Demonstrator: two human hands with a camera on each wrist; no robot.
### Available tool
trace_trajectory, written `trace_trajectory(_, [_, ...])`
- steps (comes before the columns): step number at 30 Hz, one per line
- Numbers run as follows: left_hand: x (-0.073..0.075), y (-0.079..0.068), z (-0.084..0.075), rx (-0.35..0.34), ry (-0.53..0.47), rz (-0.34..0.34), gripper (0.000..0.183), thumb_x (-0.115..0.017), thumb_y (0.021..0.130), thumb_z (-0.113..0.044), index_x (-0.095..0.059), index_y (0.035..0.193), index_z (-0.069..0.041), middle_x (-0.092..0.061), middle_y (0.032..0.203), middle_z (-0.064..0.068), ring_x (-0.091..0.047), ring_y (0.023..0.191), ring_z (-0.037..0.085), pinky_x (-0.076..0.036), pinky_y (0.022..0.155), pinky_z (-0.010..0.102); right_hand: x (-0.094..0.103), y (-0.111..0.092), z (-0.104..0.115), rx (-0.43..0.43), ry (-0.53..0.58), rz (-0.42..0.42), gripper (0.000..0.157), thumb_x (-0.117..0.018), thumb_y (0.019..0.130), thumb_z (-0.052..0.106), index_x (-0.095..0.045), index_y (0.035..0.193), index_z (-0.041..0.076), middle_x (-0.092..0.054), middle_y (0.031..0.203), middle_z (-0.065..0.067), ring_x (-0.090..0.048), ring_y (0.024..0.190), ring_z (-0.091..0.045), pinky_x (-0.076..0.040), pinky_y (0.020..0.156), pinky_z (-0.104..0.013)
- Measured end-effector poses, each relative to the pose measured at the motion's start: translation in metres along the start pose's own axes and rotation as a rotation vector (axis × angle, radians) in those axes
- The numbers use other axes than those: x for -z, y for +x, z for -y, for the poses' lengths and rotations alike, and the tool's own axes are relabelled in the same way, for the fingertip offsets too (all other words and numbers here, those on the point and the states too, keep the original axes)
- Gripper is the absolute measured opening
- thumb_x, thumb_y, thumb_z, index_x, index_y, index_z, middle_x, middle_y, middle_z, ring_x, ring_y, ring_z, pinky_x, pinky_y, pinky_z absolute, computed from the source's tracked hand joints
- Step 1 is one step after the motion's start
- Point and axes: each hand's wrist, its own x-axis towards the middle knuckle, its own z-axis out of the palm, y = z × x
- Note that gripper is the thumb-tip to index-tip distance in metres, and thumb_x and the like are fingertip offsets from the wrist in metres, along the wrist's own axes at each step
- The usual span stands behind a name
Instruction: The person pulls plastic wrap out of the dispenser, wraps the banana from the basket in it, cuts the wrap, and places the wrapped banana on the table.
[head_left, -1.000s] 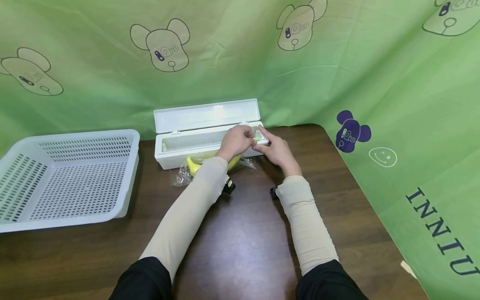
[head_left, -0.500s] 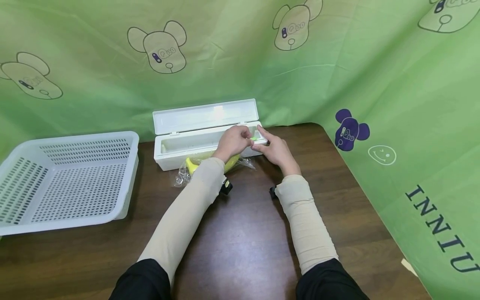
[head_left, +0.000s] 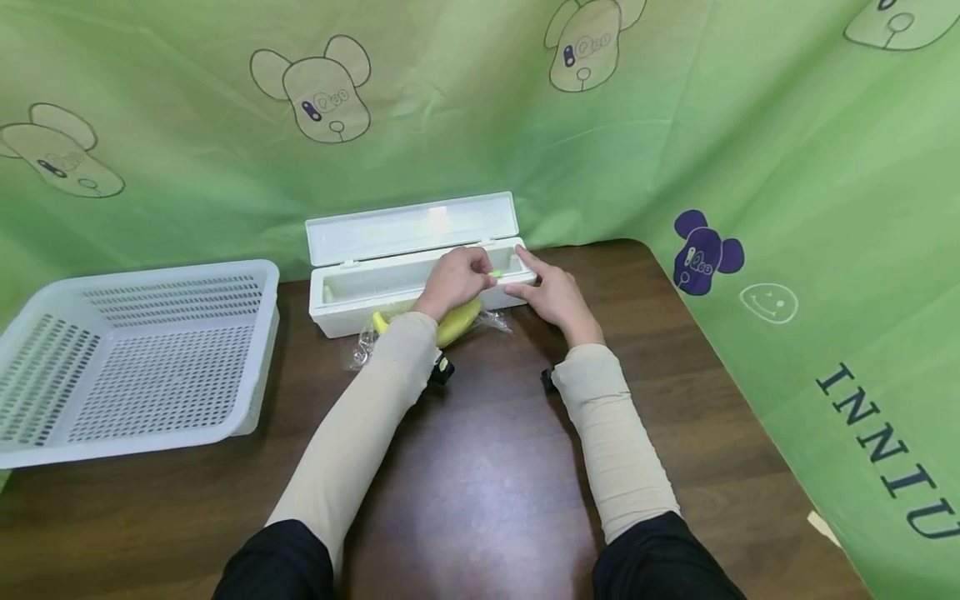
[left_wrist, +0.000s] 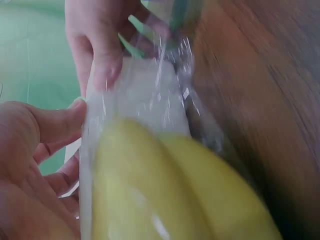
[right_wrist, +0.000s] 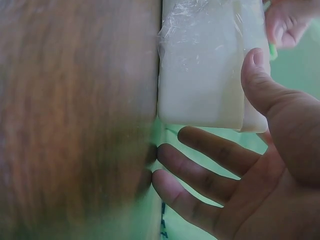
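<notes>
A long white plastic box (head_left: 337, 322), its hinged lid (head_left: 405, 231) raised, stands against the backdrop. My left hand (head_left: 453, 282) pinches a small bright green slider (head_left: 495, 273) at the front rim, near the box's right end. At that end, my right hand (head_left: 558, 296) grips the corner between thumb and index finger. The right wrist view shows the other fingers (right_wrist: 200, 175) spread beside the end wall. Yellow bananas (head_left: 459, 325) lie in front of the box with clear plastic film (head_left: 495, 322) around them. My left forearm partly hides the bananas.
On the left side of the brown wooden table (head_left: 480, 500) sits a white perforated basket (head_left: 255, 392). A green printed cloth (head_left: 450, 125) hangs behind the box and along the right side.
My left hand has slid a short way left along the box's front rim with the green slider. More of the bananas shows. My right hand stays at the box's end.
</notes>
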Motion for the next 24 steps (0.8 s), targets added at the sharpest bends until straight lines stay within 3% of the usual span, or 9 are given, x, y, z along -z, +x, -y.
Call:
trace_trajectory(8, [0.012,-0.008,0.007,0.048,0.01,0.019,0.011,-0.073,0.092,-0.022,-0.069,0.094,-0.013,-0.068,0.105,0.003,-0.06,0.098,0.021,-0.046,0.091,0.038,0.0,0.001,-0.001,0.004,0.001,0.003,0.076,-0.07,0.094,0.046,-0.032,0.158,0.033,-0.041,0.154,-0.021,-0.041,0.137,-0.043,-0.033,0.111,-0.053])
trace_trajectory(24, [0.024,-0.022,0.021,0.055,0.025,0.011,0.011,-0.071,0.093,-0.023,-0.068,0.098,-0.014,-0.068,0.112,0.006,-0.06,0.105,0.024,-0.046,0.095,0.041,-0.003,0.001,-0.001,-0.013,0.022,0.026,0.075,-0.067,0.096,0.044,-0.028,0.16,0.033,-0.035,0.158,-0.017,-0.035,0.142,-0.041,-0.029,0.114,-0.054])
